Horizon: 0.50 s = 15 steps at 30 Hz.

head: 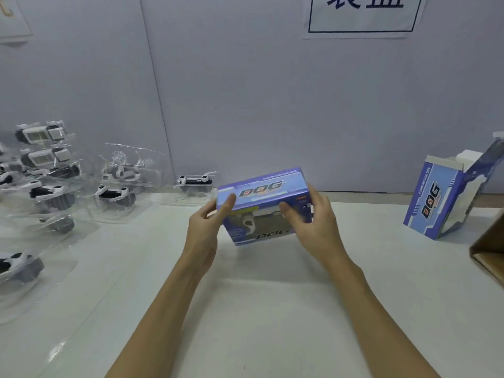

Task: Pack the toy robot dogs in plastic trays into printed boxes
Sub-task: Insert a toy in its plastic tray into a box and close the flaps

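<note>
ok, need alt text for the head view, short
Two bare hands hold a blue printed DOG box above a white table, left hand at its left end, right hand on its front. Toy robot dogs in clear plastic trays lie at left; an open printed box stands at right.

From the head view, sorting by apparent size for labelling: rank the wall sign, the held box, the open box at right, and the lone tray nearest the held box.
1. Wall sign, though cropped.
2-3. Held box and open box: look alike.
4. Lone tray.
</note>
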Motion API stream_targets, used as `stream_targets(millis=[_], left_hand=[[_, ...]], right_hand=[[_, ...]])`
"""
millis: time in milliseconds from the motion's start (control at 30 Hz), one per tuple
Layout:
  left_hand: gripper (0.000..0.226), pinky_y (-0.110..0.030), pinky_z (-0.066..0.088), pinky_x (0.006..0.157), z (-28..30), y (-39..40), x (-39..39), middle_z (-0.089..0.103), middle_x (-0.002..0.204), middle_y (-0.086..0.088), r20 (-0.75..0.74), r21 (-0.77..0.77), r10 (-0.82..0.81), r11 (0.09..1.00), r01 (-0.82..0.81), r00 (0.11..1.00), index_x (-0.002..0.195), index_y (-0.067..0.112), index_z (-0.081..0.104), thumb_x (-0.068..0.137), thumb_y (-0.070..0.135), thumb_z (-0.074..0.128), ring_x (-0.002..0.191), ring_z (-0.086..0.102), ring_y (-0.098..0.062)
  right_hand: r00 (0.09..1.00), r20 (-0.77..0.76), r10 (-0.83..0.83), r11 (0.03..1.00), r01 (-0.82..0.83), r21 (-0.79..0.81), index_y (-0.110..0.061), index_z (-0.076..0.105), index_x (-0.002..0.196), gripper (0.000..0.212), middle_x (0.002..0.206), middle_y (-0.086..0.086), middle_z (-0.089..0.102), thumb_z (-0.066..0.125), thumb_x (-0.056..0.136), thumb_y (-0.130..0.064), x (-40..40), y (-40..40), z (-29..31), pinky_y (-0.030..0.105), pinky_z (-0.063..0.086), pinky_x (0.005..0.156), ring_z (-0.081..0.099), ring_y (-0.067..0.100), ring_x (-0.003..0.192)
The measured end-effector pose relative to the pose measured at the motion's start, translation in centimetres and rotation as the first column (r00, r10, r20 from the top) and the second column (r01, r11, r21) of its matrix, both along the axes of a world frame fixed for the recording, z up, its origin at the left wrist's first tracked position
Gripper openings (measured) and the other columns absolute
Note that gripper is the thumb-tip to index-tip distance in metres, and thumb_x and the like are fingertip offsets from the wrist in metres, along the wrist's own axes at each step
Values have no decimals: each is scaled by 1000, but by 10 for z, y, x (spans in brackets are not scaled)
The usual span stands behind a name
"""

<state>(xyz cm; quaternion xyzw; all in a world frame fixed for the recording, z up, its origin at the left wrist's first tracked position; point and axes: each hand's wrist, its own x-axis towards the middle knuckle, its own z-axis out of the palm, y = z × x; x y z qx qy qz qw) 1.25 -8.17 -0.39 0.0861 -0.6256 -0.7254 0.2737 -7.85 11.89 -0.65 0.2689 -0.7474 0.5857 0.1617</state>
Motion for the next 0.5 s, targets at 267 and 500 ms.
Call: stream_targets(millis=[267,500], left_hand=[[82,-26,61,84,-12,19,-8,71,128,8,-45,-159,-111,982,103,993,150,41,44,79,49,84,114,71,-16],[48,-38,61,82,-16,14,-8,77,112,-1,-30,47,-124,991,126,992,128,20,66,86,41,75,102,75,-27]], right_hand=[[979,187,85,991,-63,-118,-33,61,103,25,114,15,60,44,104,-51,-9,5,2,38,57,83,63,22,92],[965,182,187,970,-151,-191,-19,64,127,44,78,16,59,49,99,-49,-5,1,-1,26,50,66,54,5,64]])
